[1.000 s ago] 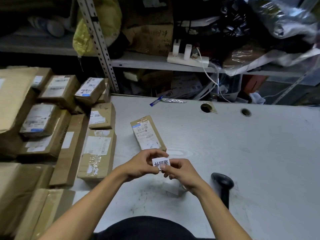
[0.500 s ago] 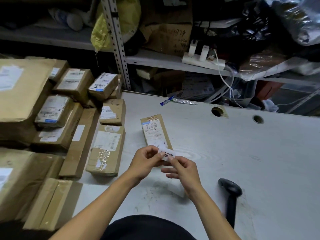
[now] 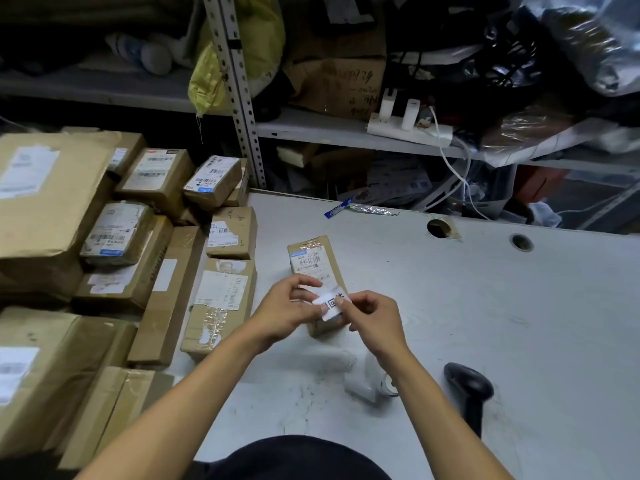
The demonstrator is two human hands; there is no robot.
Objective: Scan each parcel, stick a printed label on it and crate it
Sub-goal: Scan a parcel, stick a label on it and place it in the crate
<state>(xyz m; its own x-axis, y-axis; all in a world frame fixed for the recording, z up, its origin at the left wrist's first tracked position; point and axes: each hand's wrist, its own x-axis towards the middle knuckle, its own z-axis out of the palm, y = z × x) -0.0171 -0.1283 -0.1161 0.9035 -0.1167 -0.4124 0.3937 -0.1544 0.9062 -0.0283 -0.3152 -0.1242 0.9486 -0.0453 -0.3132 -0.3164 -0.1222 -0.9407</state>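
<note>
Step in hand: labelling. Your left hand (image 3: 289, 306) and right hand (image 3: 372, 318) both pinch the label (image 3: 331, 302) over the parcel (image 3: 313, 261). Next, likely: press it flat, clear of the barcode.

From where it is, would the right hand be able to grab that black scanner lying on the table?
Probably yes, but not at once. The scanner lies on the bare table just outside the right hand with nothing between them. That hand is pinching the label together with the left hand, so it must let go first.
</note>
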